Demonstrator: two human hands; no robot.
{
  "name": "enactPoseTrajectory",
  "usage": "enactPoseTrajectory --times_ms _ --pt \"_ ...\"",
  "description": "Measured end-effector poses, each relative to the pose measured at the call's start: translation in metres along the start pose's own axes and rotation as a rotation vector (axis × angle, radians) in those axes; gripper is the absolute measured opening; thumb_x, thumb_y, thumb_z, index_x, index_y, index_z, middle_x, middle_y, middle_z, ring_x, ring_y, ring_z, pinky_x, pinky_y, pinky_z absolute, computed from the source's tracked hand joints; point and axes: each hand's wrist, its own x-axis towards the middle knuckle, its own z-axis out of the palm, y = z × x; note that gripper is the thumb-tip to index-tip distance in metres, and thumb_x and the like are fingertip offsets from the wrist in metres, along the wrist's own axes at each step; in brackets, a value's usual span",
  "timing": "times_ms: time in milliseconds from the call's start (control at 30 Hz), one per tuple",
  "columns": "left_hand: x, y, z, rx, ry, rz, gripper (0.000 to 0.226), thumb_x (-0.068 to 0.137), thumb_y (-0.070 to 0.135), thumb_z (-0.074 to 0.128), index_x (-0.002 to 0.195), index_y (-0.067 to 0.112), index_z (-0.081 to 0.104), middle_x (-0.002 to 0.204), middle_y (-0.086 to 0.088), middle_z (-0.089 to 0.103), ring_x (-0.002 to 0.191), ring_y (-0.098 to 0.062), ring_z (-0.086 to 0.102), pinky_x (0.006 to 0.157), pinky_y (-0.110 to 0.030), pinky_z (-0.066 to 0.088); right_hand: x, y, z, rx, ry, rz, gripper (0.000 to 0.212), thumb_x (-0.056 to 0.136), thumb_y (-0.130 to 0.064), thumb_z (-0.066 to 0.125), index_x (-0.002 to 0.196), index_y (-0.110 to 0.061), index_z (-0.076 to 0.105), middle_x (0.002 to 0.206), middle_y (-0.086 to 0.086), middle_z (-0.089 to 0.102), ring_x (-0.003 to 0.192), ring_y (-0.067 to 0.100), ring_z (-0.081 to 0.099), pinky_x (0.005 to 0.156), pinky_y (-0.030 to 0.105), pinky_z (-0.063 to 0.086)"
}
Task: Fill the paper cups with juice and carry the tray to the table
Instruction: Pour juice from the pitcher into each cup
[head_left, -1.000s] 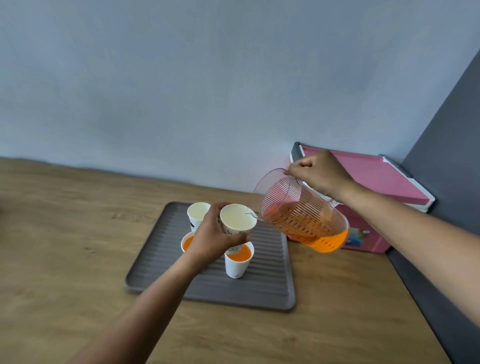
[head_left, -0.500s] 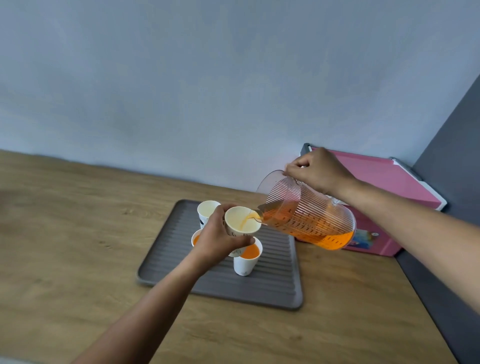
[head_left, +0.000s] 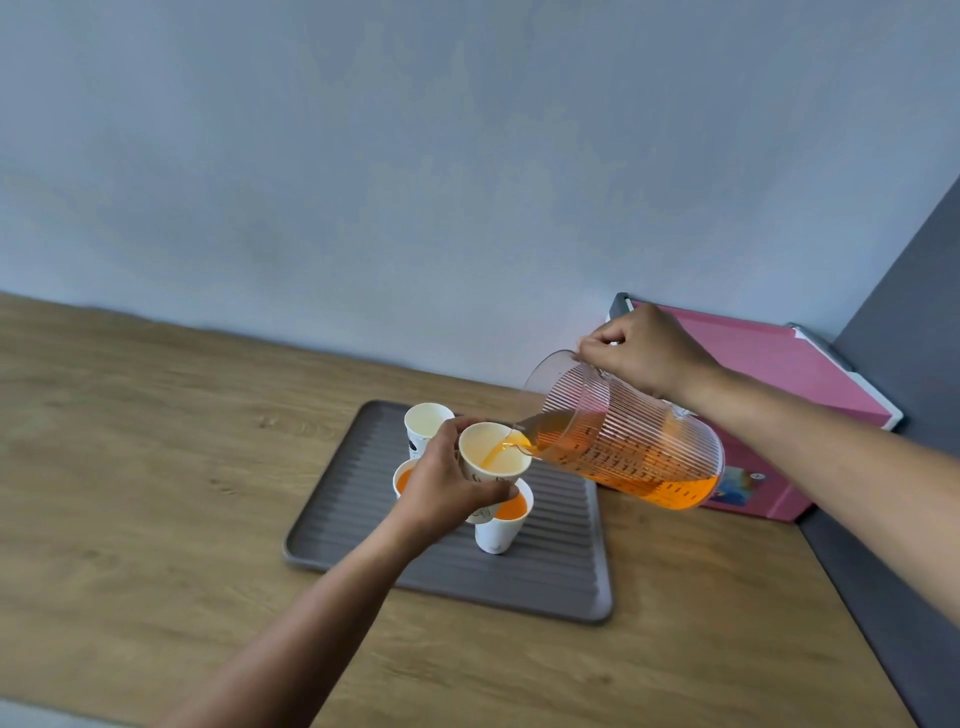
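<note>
Just below the frame's centre, the left hand curls round a paper cup, holding it above the tray. To the right, the right hand grips a ribbed clear pitcher near its rim, tilted so orange juice streams from the spout into that cup. Beneath, the grey ridged tray lies on the wooden surface. It carries an empty cup at its far side, a front filled cup, and a left filled cup partly hidden by the hand. A pink box sits behind the pitcher.
</note>
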Motion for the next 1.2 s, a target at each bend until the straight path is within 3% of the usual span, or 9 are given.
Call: enactPoseTrajectory --times_ms 233,367,500,767,1200 --pt "-0.002 0.001 0.0 0.004 0.007 0.002 0.073 0.063 0.016 0.091 0.12 0.031 0.049 0.108 0.017 0.06 0.098 0.004 0.058 0.078 -0.018 0.049 -0.001 -0.002 0.001 -0.009 -0.004 -0.007 0.038 0.089 -0.029 0.062 0.074 0.003 0.074 0.083 -0.005 0.076 0.079 0.033 0.072 0.076 0.048 0.06" --pt "-0.003 0.001 0.0 0.003 0.01 0.006 0.073 0.062 0.017 0.091 0.121 0.03 0.049 0.108 0.016 0.06 0.098 0.003 0.058 0.077 -0.018 0.049 -0.001 -0.002 0.001 -0.015 0.002 0.001 0.037 0.089 -0.031 0.063 0.078 0.003 0.075 0.083 0.008 0.077 0.079 0.035 0.072 0.074 0.047 0.06" --pt "-0.003 0.001 -0.001 -0.001 0.011 0.007 0.074 0.062 0.017 0.091 0.122 0.029 0.05 0.108 0.017 0.06 0.099 0.003 0.059 0.079 -0.021 0.051 -0.002 -0.006 -0.001 -0.013 -0.002 0.0 0.035 0.089 -0.027 0.063 0.079 0.004 0.075 0.079 -0.008 0.073 0.078 0.032 0.072 0.075 0.047 0.06" --pt "-0.006 0.006 -0.002 0.032 -0.001 0.003 0.072 0.064 0.02 0.09 0.121 0.033 0.047 0.105 0.021 0.057 0.093 0.007 0.056 0.064 -0.005 0.046 -0.001 -0.009 -0.002 -0.046 -0.003 0.0 0.033 0.091 -0.027 0.063 0.079 0.002 0.076 0.101 -0.001 0.077 0.079 0.026 0.073 0.077 0.046 0.06" --pt "-0.006 0.009 -0.001 0.052 -0.014 -0.013 0.072 0.066 0.022 0.089 0.123 0.033 0.045 0.104 0.022 0.054 0.091 0.005 0.055 0.06 -0.006 0.043 -0.002 -0.013 -0.002 -0.073 -0.002 0.015 0.031 0.092 -0.026 0.061 0.082 -0.002 0.079 0.111 0.005 0.075 0.08 0.013 0.071 0.078 0.035 0.059"
